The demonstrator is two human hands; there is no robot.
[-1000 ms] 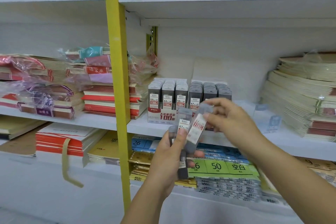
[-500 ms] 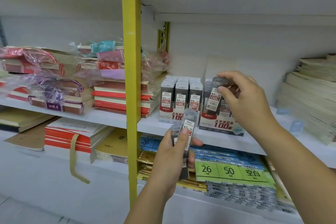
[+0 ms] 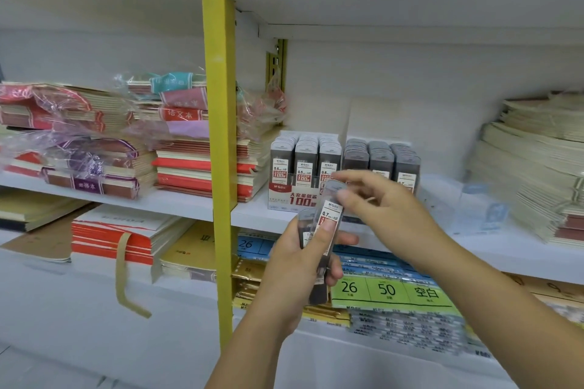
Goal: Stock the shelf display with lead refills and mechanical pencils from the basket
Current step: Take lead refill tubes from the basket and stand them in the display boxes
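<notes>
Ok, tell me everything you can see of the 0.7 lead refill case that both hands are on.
The 0.7 lead refill case is a slim, translucent grey plastic box with a white label reading 0.7 HB above red print. It stands nearly upright, top leaning slightly right, in front of the shelf edge. The left hand holds its lower part, thumb across the label, beside a second similar case. The right hand pinches its top end.
</notes>
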